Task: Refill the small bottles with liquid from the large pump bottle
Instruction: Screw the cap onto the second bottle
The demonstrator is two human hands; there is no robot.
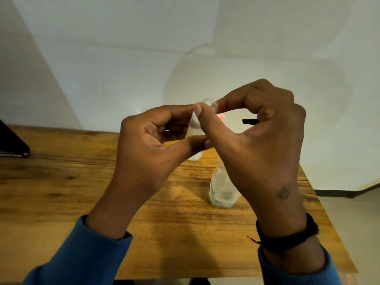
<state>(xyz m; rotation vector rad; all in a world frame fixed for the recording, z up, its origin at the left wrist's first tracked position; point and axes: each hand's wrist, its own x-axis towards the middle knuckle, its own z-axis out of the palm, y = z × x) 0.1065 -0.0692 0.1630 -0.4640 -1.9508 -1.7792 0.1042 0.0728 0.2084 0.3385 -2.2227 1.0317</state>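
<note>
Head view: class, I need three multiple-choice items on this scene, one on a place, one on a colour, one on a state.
1. Where does the large bottle stand?
A. on the wooden table
B. on the floor
C. in the left hand

2. What colour are the sleeves?
A. red
B. blue
C. white

3. How is the small bottle's mouth?
A. capped
B. corked
C. open, threads bare

Key:
1 A, the large bottle stands on the wooden table.
2 B, each sleeve is blue.
3 C, the small bottle, held by the left hand and right hand, shows bare neck threads.
</note>
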